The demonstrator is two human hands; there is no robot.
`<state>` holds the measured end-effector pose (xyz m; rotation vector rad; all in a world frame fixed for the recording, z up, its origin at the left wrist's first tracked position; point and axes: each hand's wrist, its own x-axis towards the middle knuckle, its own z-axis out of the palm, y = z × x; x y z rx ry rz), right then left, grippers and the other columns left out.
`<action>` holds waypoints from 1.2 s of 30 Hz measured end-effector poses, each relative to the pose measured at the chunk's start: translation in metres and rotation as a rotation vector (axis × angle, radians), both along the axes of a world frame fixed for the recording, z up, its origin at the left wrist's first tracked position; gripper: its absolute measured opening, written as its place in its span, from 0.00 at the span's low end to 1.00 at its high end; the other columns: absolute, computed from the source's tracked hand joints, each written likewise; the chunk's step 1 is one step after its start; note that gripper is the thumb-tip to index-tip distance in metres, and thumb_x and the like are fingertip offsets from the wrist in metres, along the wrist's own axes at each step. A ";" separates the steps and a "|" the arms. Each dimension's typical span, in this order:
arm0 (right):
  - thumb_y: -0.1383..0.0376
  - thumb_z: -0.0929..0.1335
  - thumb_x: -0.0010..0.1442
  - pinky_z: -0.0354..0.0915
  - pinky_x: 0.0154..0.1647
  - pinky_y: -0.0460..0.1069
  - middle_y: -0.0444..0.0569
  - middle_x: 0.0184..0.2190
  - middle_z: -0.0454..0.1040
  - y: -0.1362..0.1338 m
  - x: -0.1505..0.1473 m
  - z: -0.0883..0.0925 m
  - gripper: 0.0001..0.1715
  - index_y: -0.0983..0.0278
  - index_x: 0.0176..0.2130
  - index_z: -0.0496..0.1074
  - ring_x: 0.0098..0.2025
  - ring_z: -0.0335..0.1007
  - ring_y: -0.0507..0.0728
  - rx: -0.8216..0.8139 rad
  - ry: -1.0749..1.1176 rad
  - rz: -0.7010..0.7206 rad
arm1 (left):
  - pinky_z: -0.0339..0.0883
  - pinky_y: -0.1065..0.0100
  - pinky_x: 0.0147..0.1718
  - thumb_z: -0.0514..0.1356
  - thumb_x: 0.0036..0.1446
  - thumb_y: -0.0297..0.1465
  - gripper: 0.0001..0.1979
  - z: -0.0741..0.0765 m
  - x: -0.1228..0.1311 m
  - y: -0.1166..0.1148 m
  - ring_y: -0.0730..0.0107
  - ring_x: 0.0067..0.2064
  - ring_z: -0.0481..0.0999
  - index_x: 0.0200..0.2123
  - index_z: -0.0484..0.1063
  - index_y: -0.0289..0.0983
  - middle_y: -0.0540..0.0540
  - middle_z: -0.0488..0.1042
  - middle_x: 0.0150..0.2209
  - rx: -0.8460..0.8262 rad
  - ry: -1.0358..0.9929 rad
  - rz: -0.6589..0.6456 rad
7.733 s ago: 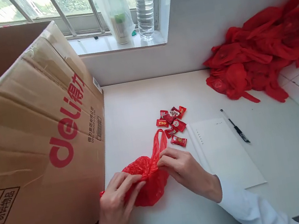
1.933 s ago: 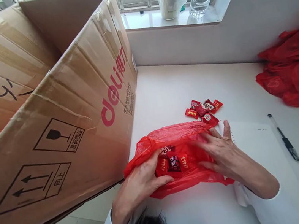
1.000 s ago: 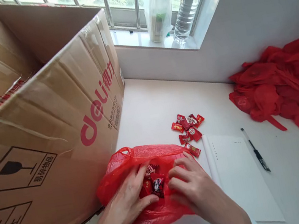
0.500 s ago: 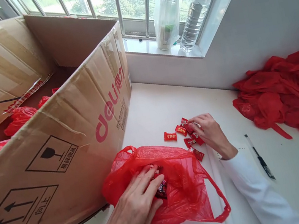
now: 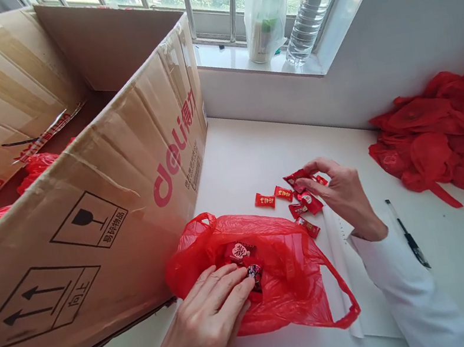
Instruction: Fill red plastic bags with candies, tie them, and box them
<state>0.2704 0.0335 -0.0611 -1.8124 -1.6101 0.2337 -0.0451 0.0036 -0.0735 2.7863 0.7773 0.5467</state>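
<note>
sweets going into a red bag

deli carton (image 5: pixel 81 182) at nine o'clock. left hand (image 5: pixel 214 314) lies spread, pinning the thin red bag (image 5: pixel 272 274) at six o'clock: limp, slippery, best held by its handles. right hand (image 5: pixel 341 193) pinches a light wrapped sweet (image 5: pixel 296 177), lifted since half a second ago.

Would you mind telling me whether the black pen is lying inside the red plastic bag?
No, the black pen lies on the white table right of the paper, outside the red plastic bag.
</note>
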 end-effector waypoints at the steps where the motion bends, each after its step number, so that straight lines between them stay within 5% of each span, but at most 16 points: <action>1: 0.58 0.67 0.61 0.65 0.40 0.50 0.44 0.35 0.77 -0.011 -0.006 0.009 0.09 0.60 0.38 0.72 0.36 0.72 0.55 -0.019 0.083 0.078 | 0.65 0.60 0.57 0.52 0.63 0.23 0.17 -0.001 0.001 0.000 0.64 0.55 0.71 0.53 0.66 0.39 0.48 0.74 0.52 -0.004 0.001 -0.001; 4: 0.60 0.67 0.62 0.67 0.41 0.51 0.44 0.32 0.77 -0.040 -0.032 0.025 0.06 0.59 0.38 0.73 0.36 0.71 0.55 -0.116 0.240 0.418 | 0.67 0.60 0.55 0.52 0.63 0.23 0.16 -0.003 0.004 0.001 0.64 0.53 0.73 0.52 0.67 0.38 0.46 0.74 0.51 0.005 -0.016 -0.015; 6: 0.63 0.66 0.63 0.67 0.42 0.52 0.45 0.34 0.77 -0.053 -0.052 0.022 0.06 0.59 0.40 0.73 0.40 0.69 0.56 -0.118 0.156 0.523 | 0.67 0.61 0.55 0.51 0.64 0.24 0.15 -0.004 0.006 0.002 0.64 0.52 0.73 0.51 0.68 0.39 0.46 0.75 0.50 0.010 -0.023 0.003; 11: 0.75 0.60 0.64 0.67 0.45 0.54 0.48 0.37 0.76 -0.065 -0.071 -0.004 0.16 0.61 0.43 0.72 0.44 0.65 0.57 0.021 -0.096 0.353 | 0.68 0.64 0.53 0.49 0.65 0.25 0.14 -0.008 0.011 0.007 0.66 0.49 0.75 0.49 0.69 0.39 0.48 0.76 0.48 0.065 -0.037 -0.007; 15: 0.68 0.64 0.63 0.66 0.52 0.58 0.51 0.46 0.71 -0.080 -0.050 -0.012 0.12 0.59 0.44 0.73 0.51 0.63 0.60 0.046 -0.160 0.159 | 0.69 0.62 0.48 0.48 0.64 0.23 0.14 -0.009 0.010 0.005 0.62 0.47 0.75 0.48 0.69 0.38 0.46 0.76 0.46 0.031 0.024 0.036; 19: 0.66 0.64 0.63 0.66 0.53 0.59 0.52 0.60 0.59 -0.097 -0.036 -0.022 0.16 0.53 0.49 0.73 0.61 0.58 0.63 -0.122 -0.166 0.267 | 0.71 0.60 0.44 0.49 0.64 0.23 0.15 -0.007 0.008 0.004 0.61 0.45 0.74 0.50 0.68 0.38 0.44 0.75 0.46 -0.093 0.219 0.106; 25: 0.71 0.58 0.65 0.69 0.33 0.46 0.47 0.43 0.73 -0.104 -0.035 -0.026 0.19 0.56 0.42 0.74 0.39 0.74 0.53 -0.216 0.062 0.290 | 0.71 0.56 0.44 0.53 0.62 0.28 0.11 -0.012 0.000 0.005 0.56 0.46 0.73 0.46 0.71 0.40 0.43 0.74 0.46 -0.215 0.253 0.218; 31: 0.70 0.63 0.63 0.66 0.29 0.45 0.47 0.38 0.74 -0.099 -0.031 -0.016 0.12 0.59 0.40 0.74 0.34 0.72 0.52 -0.052 0.085 0.128 | 0.60 0.52 0.59 0.52 0.62 0.27 0.31 0.003 -0.011 -0.015 0.53 0.62 0.59 0.66 0.45 0.46 0.44 0.57 0.63 -0.318 0.273 0.229; 36: 0.67 0.66 0.62 0.69 0.33 0.46 0.51 0.44 0.72 -0.099 -0.041 -0.012 0.16 0.63 0.50 0.70 0.36 0.71 0.52 -0.014 -0.027 0.091 | 0.70 0.55 0.46 0.58 0.52 0.19 0.22 0.005 0.010 0.001 0.55 0.47 0.70 0.50 0.67 0.40 0.44 0.71 0.47 -0.315 0.445 0.294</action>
